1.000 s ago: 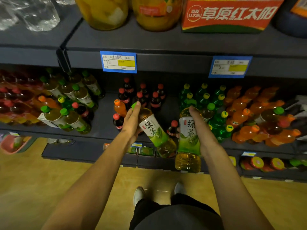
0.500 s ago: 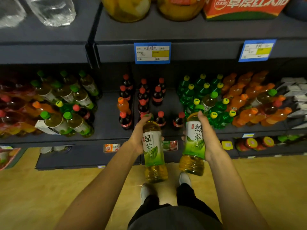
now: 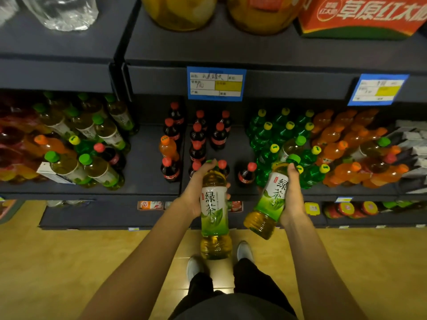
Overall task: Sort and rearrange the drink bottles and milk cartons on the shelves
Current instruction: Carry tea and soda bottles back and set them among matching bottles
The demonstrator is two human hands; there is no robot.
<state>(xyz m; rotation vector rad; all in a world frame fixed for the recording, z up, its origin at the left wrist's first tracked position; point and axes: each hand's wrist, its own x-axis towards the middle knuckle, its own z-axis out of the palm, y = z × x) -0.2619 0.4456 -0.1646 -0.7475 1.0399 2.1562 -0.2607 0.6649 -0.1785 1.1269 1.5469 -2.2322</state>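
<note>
Two dark grey shelves fill the upper part of the view, standing on a yellowish tiled floor. At the far left of the middle shelf stands a mixed cluster of green-capped tea bottles, with an orange-capped bottle, a yellow-capped green one and a red-capped dark one among them. Towards the centre, red-capped cola bottles stand in loose rows, with a single orange soda bottle at their left edge. Above them a blue price tag hangs on the upper shelf's front edge.

In front of the shelf edge, over the floor, the left hand is wrapped round the upper body of a green tea bottle, held nearly upright with its cap towards the shelf. Just to its right, the right hand grips a second green tea bottle, tilted so its base swings left and down; its green cap is near the yellow-capped green bottles. The two held bottles are near each other but not touching.

Further right sit orange soda bottles, packed closely, with a few green-capped tea bottles mixed in. A second blue tag hangs above them. On the top shelf are large yellow jars and a red carton.
</note>
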